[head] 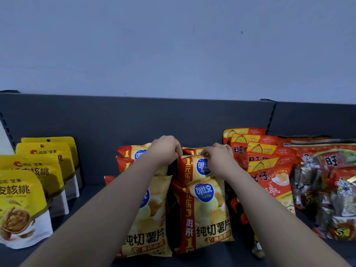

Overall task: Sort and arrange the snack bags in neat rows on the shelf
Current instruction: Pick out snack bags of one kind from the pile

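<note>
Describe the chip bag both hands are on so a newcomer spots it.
On the dark grey shelf, two rows of yellow chip bags stand between walnut pouches and red bags. In the right row, it is the second bag from the front, the only one pinched at its top edge by left hand and right hand.

You face a plain, pale bluish wall [173, 45], evenly and softly lit, with a few faint marks. Below it runs a dark grey back panel [115, 116], split by a slotted upright [271, 117] to your right. At its foot lies the dark shelf deck [92, 189].
</note>
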`<state>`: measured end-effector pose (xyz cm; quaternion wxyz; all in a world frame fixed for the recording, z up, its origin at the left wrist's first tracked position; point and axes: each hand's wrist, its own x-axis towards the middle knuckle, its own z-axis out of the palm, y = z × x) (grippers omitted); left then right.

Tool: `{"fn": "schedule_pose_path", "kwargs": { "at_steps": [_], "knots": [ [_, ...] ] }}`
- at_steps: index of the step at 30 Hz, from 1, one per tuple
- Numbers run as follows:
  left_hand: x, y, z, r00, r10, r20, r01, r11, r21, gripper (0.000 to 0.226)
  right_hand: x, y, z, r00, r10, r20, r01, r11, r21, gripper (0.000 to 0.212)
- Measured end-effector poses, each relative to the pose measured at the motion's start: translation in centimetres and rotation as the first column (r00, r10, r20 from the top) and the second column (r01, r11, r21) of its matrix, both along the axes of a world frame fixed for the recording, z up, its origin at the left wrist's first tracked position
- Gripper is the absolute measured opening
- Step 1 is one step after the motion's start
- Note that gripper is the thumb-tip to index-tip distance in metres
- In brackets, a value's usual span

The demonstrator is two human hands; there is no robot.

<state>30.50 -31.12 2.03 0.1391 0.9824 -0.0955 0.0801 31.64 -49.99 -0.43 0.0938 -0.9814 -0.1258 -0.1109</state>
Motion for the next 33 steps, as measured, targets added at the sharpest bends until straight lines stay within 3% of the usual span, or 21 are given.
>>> {"fn": "schedule_pose_path", "kwargs": {
  "at_steps": [6, 10, 14, 21, 25, 33],
  "knots": [
    [0.2, 1.7, 0.0, 0.996, 0.047, -0.072, -0.054, 0.994, -0.096, 0.019, 0.1, 1.6, 0.4, 0.997, 0.079, -0.004, -0.078, 0.989, 0.123, 0.026],
    [1.0, 2.1, 0.2, 0.998, 0.054, -0.026, -0.057, 0.986, -0.157, 0.023, 1.0, 1.5, 1.2, 0.998, 0.016, 0.062, -0.026, 0.984, 0.178, 0.031],
    [2.4, 1.4, 0.8, 0.999, 0.02, 0.025, -0.017, 0.994, -0.111, 0.023, 2.8, 1.0, 1.5, 0.998, -0.041, 0.047, 0.033, 0.987, 0.157, 0.034],
    [6.2, -1.0, 0.4, 0.995, -0.01, -0.103, 0.015, 0.999, 0.048, 0.031, 5.5, 0.4, 0.5, 0.995, -0.074, -0.065, 0.081, 0.99, 0.118, 0.034],
    [8.0, -1.5, -0.1, 0.992, 0.001, -0.129, 0.005, 0.999, 0.049, 0.017, 6.4, 0.0, 0.4, 0.992, -0.087, -0.096, 0.1, 0.985, 0.14, 0.036],
    [7.7, 1.0, 1.1, 0.998, 0.03, -0.059, -0.025, 0.996, 0.08, 0.015, 6.9, 0.2, 0.6, 0.977, -0.145, -0.157, 0.163, 0.98, 0.11, 0.044]
  ]
}}
